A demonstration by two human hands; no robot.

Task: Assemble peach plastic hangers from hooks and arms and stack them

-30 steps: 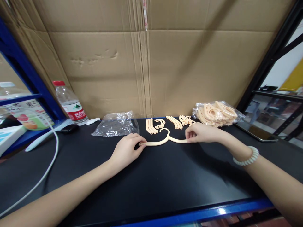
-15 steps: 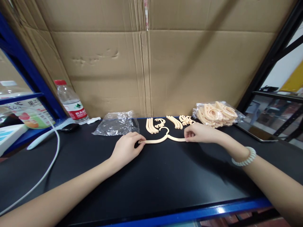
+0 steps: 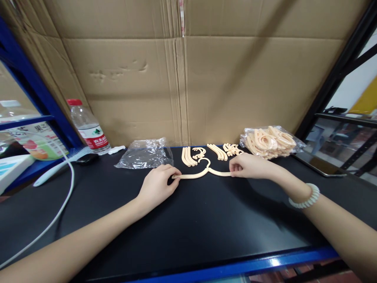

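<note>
Clear wrapper lies beyond your left fingertips. Left hand: thumb and fingers pinched on the left end of a cream hanger. Hanger spans the gap between both hands, hook pointing away; cannot tell whether it touches the black table. Best handled with both ends level and even pressure, sparing the centre joint a twist. Loose curved strips sit just past it; mind the hook there. Right hand: fingers closed on the right end. Bagged pieces lie beyond those knuckles.
</note>
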